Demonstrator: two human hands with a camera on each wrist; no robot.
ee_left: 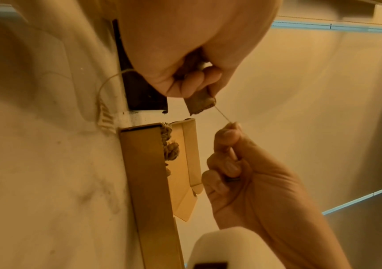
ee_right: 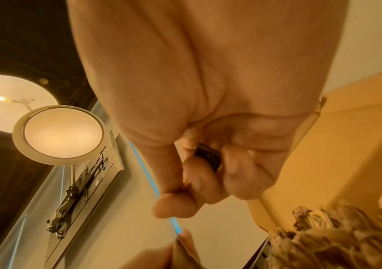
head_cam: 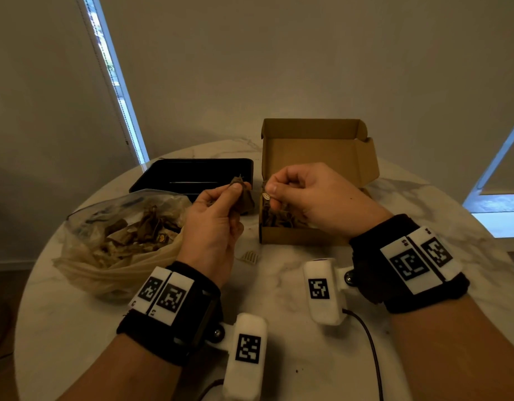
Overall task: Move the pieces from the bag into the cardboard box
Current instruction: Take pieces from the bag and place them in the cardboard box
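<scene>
A clear plastic bag (head_cam: 116, 235) of brown and tan pieces lies open at the left of the table. The cardboard box (head_cam: 319, 157) stands open on the right, with several brown pieces (head_cam: 279, 219) inside. My left hand (head_cam: 235, 192) grips one brown piece (head_cam: 245, 198) in the air between bag and box. A thin string (ee_left: 222, 115) runs from that piece (ee_left: 200, 103) to my right hand (head_cam: 271, 192), which pinches its end between thumb and forefinger over the box's left edge. A small dark thing (ee_right: 208, 158) is tucked in the right hand's curled fingers.
A black tray (head_cam: 192, 175) sits behind the bag, left of the box. One small ribbed tan piece (head_cam: 250, 257) lies loose on the marble table (head_cam: 293, 357) in front of the box. Camera cables trail at the near edge.
</scene>
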